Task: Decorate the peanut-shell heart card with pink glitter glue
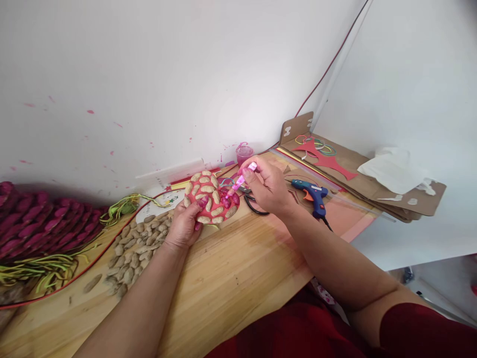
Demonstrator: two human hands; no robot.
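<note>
My left hand (185,223) grips the near edge of a round red disc (210,198) covered with tan peanut shells, holding it tilted above the wooden table (231,278). A few shells at the disc's lower right are painted dark pink. My right hand (266,185) is closed around a pink-handled paintbrush (244,177), and the brush tip touches the painted shells on the disc.
Loose peanut shells (136,248) lie in a heap left of my left hand. A small pink paint cup (244,152) stands by the wall. Black scissors (253,204), a blue glue gun (313,195), cardboard sheets (357,174) with red cutouts and magenta-painted shells (33,223) surround the work.
</note>
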